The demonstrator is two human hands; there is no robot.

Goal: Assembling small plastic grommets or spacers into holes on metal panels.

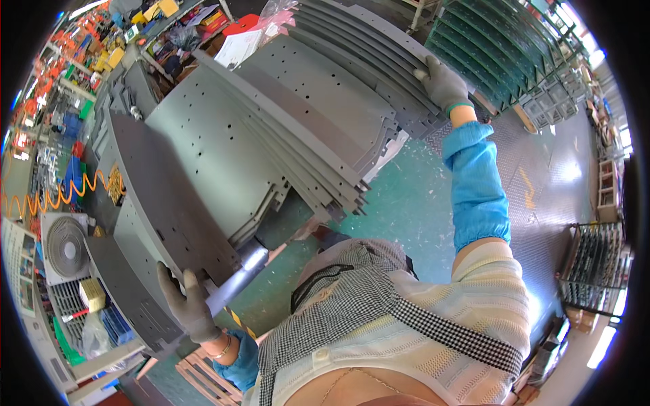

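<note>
Well, big grey metal sheets (210, 128) lie in front of the person, side by side and in piles. They look smooth and a bit shiny, with small round holes in them. Some have bent edges and little notches at the ends. One darker sheet (172, 196) on the left looks bent along its long side.

The left hand (189, 308), in a grey glove, is at the near end of the dark sheet, with its thumb and fingers apart. I cannot tell if it grips. The right hand (443, 84), gloved too, is at the end of the far right pile (379, 47), its fingers by the edge. I cannot tell how tight that hold is.

Below is a green floor (420, 196) with pale specks. To the right, the floor turns to grey bumpy metal (562, 176). Green racks (494, 40) stand at the top right. On the left are a round fan (66, 250) in a pale frame and a small yellow box (92, 295). A wooden pallet (203, 379) is low down, near the left sleeve.
</note>
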